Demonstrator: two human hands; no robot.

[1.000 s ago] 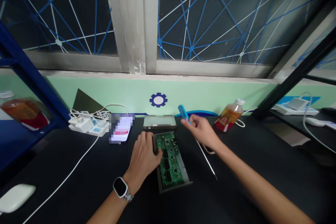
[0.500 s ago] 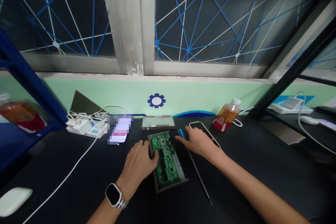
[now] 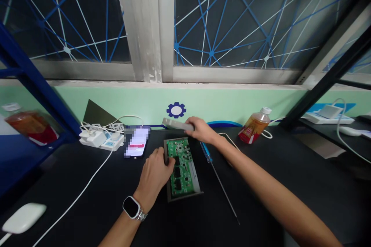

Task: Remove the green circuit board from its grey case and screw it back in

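A green circuit board sits in a shallow grey metal casing on the black desk. My left hand is closed on the casing's left side, with the thumb over the board's edge. Beyond the casing, my right hand grips the right end of a grey metal cover plate, lifted and tilted above the desk. To the right of the casing lies a long screwdriver with a blue handle, its tip pointing toward me.
A lit phone lies left of the casing beside a white power strip with cables. At the back right stands a drink bottle. Behind my right forearm, another phone is mostly hidden. A white mouse rests at left.
My right hand has left the screwdriver handle, moved left and back, and picked up the metal cover plate from the desk. My left hand still holds the casing, which has turned slightly.
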